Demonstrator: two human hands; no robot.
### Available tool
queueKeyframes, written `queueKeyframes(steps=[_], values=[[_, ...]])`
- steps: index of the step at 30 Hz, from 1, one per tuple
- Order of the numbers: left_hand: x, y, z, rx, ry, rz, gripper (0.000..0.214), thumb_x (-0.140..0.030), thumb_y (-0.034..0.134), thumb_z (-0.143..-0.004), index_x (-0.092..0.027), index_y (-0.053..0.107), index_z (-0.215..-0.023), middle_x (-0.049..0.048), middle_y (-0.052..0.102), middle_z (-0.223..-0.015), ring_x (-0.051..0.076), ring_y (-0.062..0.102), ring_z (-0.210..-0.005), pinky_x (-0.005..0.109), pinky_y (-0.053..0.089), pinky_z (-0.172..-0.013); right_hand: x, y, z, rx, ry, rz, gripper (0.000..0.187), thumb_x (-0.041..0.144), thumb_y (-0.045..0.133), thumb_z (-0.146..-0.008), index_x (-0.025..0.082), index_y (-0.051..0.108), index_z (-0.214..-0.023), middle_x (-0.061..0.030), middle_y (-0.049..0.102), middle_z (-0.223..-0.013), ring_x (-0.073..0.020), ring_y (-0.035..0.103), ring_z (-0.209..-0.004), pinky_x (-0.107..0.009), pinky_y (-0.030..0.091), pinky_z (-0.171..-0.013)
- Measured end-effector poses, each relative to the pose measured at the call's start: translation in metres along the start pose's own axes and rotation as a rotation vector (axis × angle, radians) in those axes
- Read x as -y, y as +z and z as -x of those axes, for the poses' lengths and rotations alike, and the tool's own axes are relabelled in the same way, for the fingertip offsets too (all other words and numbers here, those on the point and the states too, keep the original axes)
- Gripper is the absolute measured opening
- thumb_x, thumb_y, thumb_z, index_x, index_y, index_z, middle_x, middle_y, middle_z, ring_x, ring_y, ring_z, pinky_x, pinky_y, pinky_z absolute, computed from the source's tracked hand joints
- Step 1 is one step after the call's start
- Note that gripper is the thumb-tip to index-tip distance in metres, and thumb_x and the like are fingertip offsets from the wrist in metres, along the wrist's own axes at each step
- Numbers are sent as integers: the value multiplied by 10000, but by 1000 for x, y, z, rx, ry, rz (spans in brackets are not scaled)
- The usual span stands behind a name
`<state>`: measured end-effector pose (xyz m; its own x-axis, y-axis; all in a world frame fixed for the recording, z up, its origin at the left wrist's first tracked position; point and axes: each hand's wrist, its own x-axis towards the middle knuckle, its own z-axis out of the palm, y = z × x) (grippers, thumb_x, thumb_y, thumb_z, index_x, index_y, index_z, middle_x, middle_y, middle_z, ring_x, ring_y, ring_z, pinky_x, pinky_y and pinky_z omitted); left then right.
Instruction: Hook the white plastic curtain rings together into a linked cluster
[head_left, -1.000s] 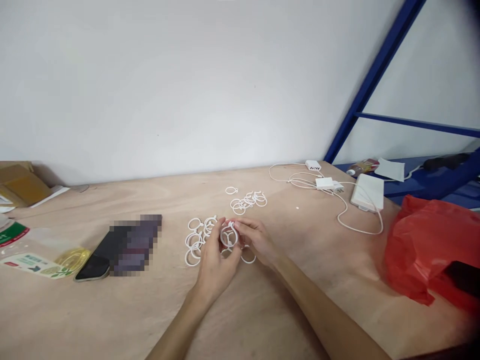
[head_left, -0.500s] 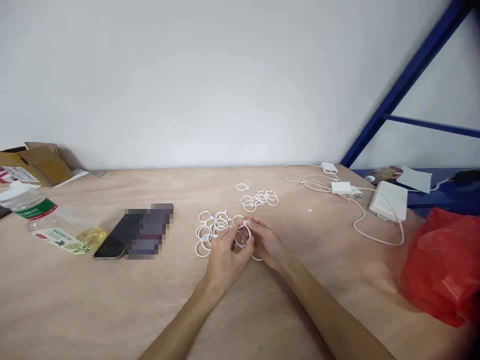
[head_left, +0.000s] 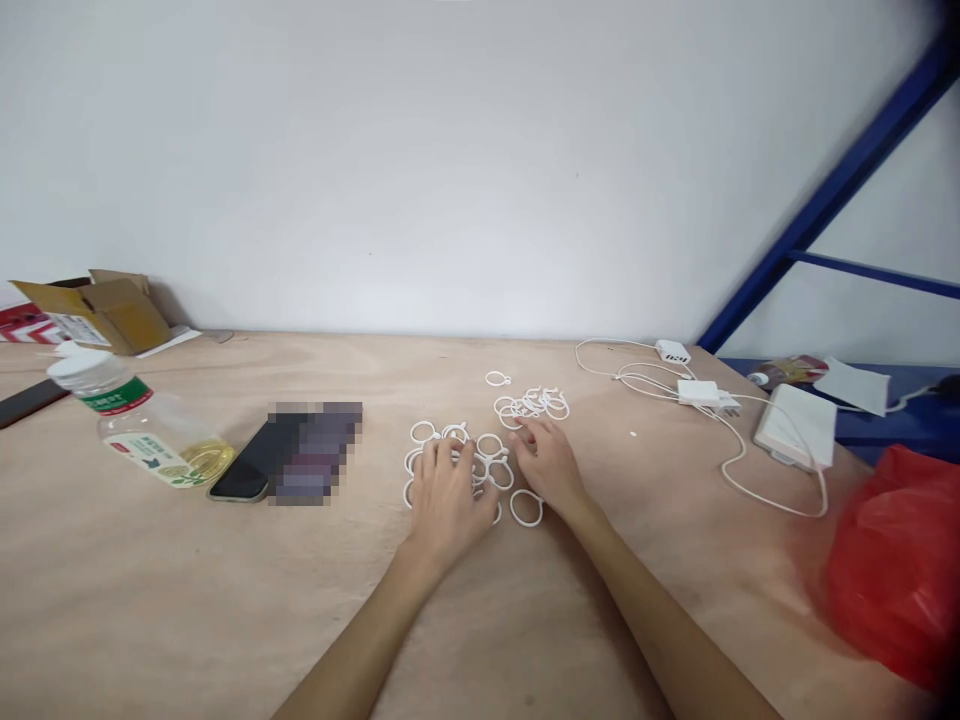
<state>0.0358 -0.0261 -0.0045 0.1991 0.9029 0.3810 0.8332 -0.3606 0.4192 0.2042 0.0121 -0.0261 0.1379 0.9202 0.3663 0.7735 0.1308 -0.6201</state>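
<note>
Several white plastic rings with small eyelets (head_left: 424,432) lie loosely heaped on the wooden table. My left hand (head_left: 448,500) rests over this heap with its fingers spread, hiding part of it; whether its fingertips touch the rings I cannot tell. One ring (head_left: 526,508) lies at the near right side, just below my right hand (head_left: 551,465). That hand has its fingers apart and reaches toward a second, farther cluster of white rings (head_left: 555,405). No held thing shows in it. Beyond that cluster lies a single ring (head_left: 497,379).
To the left are a phone (head_left: 244,470), a clear bottle (head_left: 120,415) and an opened cardboard box (head_left: 124,310). A white cable with a charger (head_left: 697,392), a white box (head_left: 796,425) and a red plastic bag (head_left: 896,570) are on the right. A wall stands behind.
The ring held between both hands has been let go. My hands have moved apart, left over the near heap, right toward the far cluster. The view has turned slightly left.
</note>
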Motion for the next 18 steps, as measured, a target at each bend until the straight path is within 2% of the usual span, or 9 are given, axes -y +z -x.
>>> queueKeyframes(steps=[3,9,11,14,16,18], values=[[0,2,1,16,2,9,470,-268,594,-746,-208,568,-1211,125,541,-1182,319,436,-1091,484,400,-918,-6,4,-6,60,-24,165,304,239,499,-826,168,672,-1066,-117,641,-950,-259,539,-955,-375,385,-854],[-2,2,2,-14,22,97,415,-234,575,-765,-218,583,-1180,113,537,-1168,301,435,-1079,483,400,-926,-10,7,-6,57,-9,144,154,193,491,-800,188,645,-791,-74,636,-822,-227,530,-834,-348,371,-777],[-3,1,2,-40,26,148,385,-221,570,-774,-221,593,-1158,106,549,-1157,289,445,-1068,478,398,-926,-9,3,-5,20,16,36,144,221,474,-812,188,605,-761,-56,614,-773,-212,522,-782,-341,376,-752],[-6,-2,-1,-68,4,305,290,-249,547,-814,-214,626,-1091,93,593,-1091,266,481,-1044,446,393,-922,-1,-9,0,5,69,-263,186,326,450,-860,186,565,-817,-20,577,-723,-182,511,-686,-312,404,-675],[-8,-6,-3,-7,-62,500,259,-323,503,-861,-196,650,-1032,75,639,-972,228,540,-932,383,420,-854,8,-19,7,30,44,-413,209,367,442,-883,189,550,-867,-10,573,-737,-168,514,-667,-294,414,-642],[-11,-9,-6,108,-173,745,353,-428,441,-893,-175,665,-994,53,659,-852,187,559,-782,318,431,-743,19,-27,16,57,-63,-435,181,347,446,-900,196,543,-875,-16,582,-785,-165,528,-710,-291,424,-666]])
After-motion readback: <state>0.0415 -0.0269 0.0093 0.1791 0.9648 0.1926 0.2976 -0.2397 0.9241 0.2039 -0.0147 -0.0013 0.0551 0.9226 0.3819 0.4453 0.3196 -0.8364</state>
